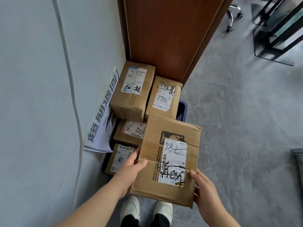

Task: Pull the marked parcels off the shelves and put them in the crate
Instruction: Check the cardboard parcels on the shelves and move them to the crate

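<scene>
Parcel (170, 159) held over crate (181, 110).
Left hand (131, 167) grips its left edge, thumb on top; right hand (205, 194) grips near right corner. Four parcels already stacked below.

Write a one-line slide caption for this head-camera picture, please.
Both hands, left hand and right hand, hold a marked cardboard parcel above four parcels stacked in a blue crate.

Four parcels (133, 89) are piled in the crate (181, 110) between the wall (32, 79) on the left and the cabinet (165, 38) behind, with a held parcel (170, 159) in front
</scene>
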`<action>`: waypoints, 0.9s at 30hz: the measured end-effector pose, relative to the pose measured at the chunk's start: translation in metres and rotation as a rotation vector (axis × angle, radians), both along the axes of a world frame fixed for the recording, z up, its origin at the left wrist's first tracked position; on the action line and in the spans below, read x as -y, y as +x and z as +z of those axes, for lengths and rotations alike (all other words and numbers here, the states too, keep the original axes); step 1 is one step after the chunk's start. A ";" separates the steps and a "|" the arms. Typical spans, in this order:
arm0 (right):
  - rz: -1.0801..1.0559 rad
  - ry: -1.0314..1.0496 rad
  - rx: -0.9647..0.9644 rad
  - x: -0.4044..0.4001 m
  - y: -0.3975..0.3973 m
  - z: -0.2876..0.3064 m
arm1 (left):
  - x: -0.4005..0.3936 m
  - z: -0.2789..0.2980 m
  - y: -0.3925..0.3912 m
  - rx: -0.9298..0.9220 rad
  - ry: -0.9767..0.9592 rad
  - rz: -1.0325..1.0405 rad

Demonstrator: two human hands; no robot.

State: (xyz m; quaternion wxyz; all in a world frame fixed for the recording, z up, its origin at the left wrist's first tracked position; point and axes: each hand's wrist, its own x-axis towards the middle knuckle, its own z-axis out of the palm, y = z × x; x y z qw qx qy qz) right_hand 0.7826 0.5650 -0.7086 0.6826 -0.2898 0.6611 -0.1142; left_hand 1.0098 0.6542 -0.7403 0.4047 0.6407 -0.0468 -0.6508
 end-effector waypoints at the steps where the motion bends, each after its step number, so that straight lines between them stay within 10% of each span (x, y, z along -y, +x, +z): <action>1: 0.018 -0.007 0.013 0.003 0.001 0.002 | 0.002 0.000 0.002 -0.003 -0.004 -0.004; 27: 0.226 0.023 0.138 -0.001 0.050 0.000 | -0.021 0.025 0.045 0.169 0.050 0.157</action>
